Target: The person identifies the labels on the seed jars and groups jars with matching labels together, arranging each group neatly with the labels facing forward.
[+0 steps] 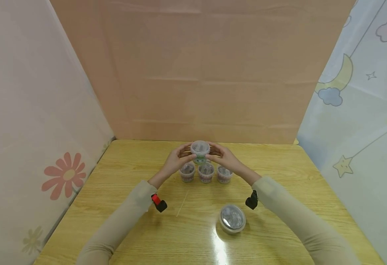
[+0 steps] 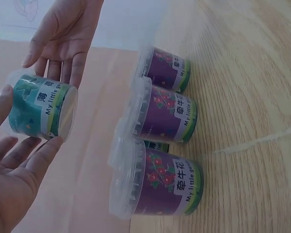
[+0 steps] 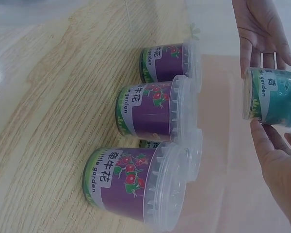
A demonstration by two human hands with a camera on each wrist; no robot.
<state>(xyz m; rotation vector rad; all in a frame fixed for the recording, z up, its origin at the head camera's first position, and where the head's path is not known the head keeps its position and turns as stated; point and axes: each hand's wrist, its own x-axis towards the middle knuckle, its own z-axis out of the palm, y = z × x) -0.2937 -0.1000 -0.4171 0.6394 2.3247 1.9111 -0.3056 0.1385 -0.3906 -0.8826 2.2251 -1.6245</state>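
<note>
Head view: a green tub (image 1: 200, 151) was held by both hands (image 1: 176, 162) (image 1: 224, 159) above three purple tubs (image 1: 206, 173), fingertips pinching its sides; careful lowering onto them seemed called for.

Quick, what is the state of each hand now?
Left hand: holds the teal cup between fingers and thumb, above the table.
Right hand: holds the same teal cup from the other side.

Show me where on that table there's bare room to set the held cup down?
Bare wood lies left of the purple cups, toward the flower curtain, and near the front edge left of the lone lidded cup. It is crowded mid-table, where both hands hold the green cup above the row.
</note>
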